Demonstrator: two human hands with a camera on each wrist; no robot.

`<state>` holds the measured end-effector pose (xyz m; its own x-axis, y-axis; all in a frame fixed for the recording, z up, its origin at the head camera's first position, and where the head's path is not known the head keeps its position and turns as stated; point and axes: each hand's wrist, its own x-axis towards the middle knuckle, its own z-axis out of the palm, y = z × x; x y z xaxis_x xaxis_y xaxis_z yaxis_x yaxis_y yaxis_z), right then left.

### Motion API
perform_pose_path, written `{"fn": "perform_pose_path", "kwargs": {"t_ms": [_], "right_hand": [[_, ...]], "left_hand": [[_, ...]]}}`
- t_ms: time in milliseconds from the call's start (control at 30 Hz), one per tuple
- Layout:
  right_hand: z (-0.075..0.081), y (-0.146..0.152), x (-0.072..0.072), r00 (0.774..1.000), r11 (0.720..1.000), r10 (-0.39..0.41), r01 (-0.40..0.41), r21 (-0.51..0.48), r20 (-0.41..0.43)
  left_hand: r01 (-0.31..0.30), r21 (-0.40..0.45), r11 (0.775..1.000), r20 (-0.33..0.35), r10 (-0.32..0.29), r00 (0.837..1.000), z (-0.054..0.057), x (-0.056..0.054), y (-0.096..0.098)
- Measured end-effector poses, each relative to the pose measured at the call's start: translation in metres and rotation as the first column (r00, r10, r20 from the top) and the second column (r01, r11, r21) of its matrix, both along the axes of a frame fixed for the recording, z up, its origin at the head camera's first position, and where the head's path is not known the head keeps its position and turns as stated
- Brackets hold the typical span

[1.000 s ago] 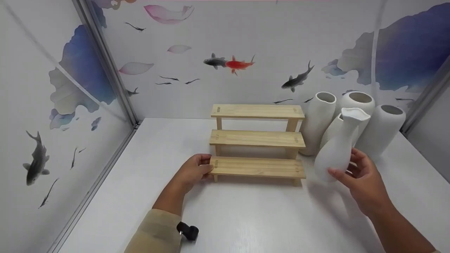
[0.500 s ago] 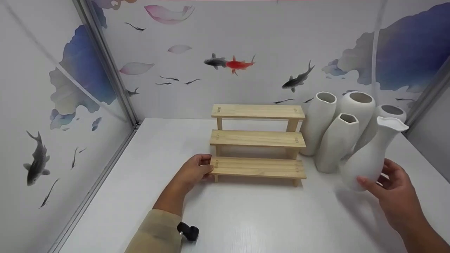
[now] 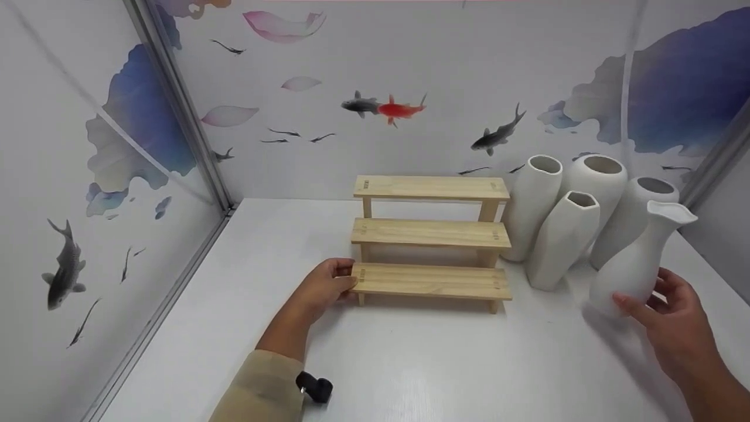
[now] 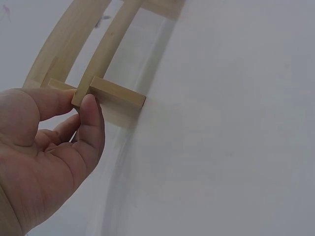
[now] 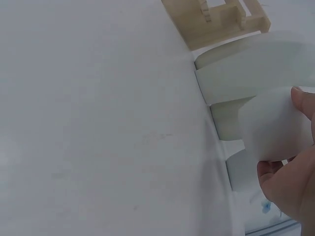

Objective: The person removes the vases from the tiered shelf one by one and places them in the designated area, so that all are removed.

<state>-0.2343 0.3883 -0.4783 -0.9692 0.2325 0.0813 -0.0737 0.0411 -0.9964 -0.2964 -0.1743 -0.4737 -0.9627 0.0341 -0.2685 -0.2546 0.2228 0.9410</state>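
Observation:
A three-tier wooden display stand (image 3: 430, 281) stands mid-table. My left hand (image 3: 319, 290) pinches the left end of its lowest shelf; in the left wrist view the thumb and a finger (image 4: 89, 118) close on the board's end. At the right, my right hand (image 3: 674, 319) grips a white vase (image 3: 630, 275) with a wavy flared mouth, low on its round body, thumb on the near side. That vase leans to the right in the head view. In the right wrist view its base (image 5: 275, 125) shows raised off the tabletop, between thumb and fingers.
Several white vases stand grouped right of the stand: a faceted one (image 3: 562, 243) in front, a slim one (image 3: 533, 205) beside the shelves, a wide-mouthed one (image 3: 597, 176) and another (image 3: 653, 187) behind. Printed panels (image 3: 410, 58) wall the table at the back and sides.
My right hand has carried the flared vase rightward and slightly nearer, away from in front of the faceted vase, which now shows whole. My left hand stays on the shelf end.

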Motion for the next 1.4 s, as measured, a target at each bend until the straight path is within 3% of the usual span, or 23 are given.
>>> {"fn": "perform_pose_path", "kwargs": {"t_ms": [333,467,633,833,1133,1400], "right_hand": [[-0.005,0.010,-0.021,0.986,0.996,-0.044,0.030,0.085,0.161],[-0.005,0.013,-0.026,0.967,0.977,-0.078,0.025,0.214,0.244],[-0.004,0.014,-0.035,0.950,0.959,-0.067,-0.024,0.283,0.306],[-0.004,0.013,-0.046,0.948,0.963,-0.028,-0.060,0.264,0.318],[-0.003,0.012,-0.057,0.947,0.975,-0.042,-0.030,0.219,0.318],[-0.005,0.011,-0.052,0.947,0.965,-0.039,-0.047,0.257,0.319]], "left_hand": [[0.014,0.011,1.000,-0.015,-0.013,1.000,0.002,0.004,0.000],[0.027,0.017,0.999,-0.027,-0.026,0.999,0.002,0.004,-0.001],[0.017,0.012,1.000,-0.021,-0.016,1.000,0.002,0.002,0.000],[0.005,0.020,1.000,-0.005,-0.005,1.000,0.002,0.001,0.001],[0.008,0.012,1.000,-0.007,-0.008,1.000,0.001,0.001,0.000],[0.005,0.024,1.000,-0.004,-0.005,1.000,0.001,0.002,0.000]]}}
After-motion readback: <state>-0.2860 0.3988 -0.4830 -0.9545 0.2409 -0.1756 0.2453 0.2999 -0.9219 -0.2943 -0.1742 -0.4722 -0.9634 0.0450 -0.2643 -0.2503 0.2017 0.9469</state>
